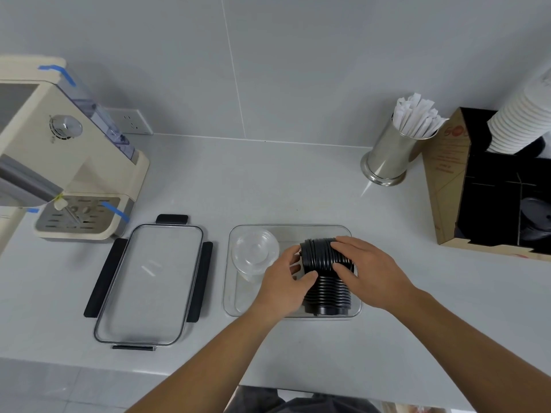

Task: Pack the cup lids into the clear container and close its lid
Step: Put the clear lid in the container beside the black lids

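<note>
A clear rectangular container stands on the white counter, near its front edge. Inside it, on the right, a stack of black cup lids lies on its side. My left hand grips the stack's left side and my right hand presses on its top and right side. A stack of clear cup lids sits in the container's far left corner. The container's clear lid, with black clip latches on its edges, lies flat on the counter to the left, apart from the container.
A cream coffee machine stands at the far left. A steel cup of wrapped straws is at the back right. A cardboard divider box with white paper cups and dark lids fills the right edge.
</note>
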`<state>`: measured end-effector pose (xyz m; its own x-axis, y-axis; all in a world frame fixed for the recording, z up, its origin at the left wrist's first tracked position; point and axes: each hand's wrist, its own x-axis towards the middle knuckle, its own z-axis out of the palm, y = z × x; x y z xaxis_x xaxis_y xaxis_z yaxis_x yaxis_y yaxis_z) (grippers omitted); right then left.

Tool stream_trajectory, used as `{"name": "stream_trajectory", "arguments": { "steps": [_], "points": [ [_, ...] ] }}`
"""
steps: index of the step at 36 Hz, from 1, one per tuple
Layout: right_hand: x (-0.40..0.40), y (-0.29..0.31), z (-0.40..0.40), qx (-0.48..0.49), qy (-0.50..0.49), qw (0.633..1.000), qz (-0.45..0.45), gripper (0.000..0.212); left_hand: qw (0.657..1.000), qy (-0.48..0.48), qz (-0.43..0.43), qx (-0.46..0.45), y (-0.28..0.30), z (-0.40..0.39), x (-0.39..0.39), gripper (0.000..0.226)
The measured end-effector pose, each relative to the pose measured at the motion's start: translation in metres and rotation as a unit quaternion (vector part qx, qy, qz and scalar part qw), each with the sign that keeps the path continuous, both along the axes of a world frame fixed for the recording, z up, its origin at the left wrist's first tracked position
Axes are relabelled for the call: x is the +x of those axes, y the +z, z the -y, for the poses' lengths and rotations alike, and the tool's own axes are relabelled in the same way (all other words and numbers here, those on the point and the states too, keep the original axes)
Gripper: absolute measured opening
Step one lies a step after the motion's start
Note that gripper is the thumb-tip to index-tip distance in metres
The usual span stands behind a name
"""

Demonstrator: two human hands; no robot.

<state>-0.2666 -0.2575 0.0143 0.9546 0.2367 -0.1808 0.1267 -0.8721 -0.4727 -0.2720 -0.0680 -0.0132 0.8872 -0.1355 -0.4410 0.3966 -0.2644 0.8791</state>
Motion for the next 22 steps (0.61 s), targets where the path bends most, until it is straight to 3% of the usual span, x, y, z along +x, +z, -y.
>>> {"name": "stream_trajectory", "arguments": {
  "steps": [11,15,22],
  "points": [
    [0.002,0.002,0.000,0.008,-0.006,1.000,-0.010,0.045,1.000,-0.009,0.003,0.012,0.007,-0.001,-0.004,0.042],
    [0.004,0.006,-0.002,0.026,-0.020,0.999,-0.017,0.045,1.000,0.003,-0.004,0.013,0.017,-0.007,-0.011,0.052],
    [0.013,0.025,-0.016,0.133,-0.106,0.985,-0.040,0.043,0.997,0.069,-0.004,-0.015,0.042,-0.034,-0.020,0.026]
  ]
}}
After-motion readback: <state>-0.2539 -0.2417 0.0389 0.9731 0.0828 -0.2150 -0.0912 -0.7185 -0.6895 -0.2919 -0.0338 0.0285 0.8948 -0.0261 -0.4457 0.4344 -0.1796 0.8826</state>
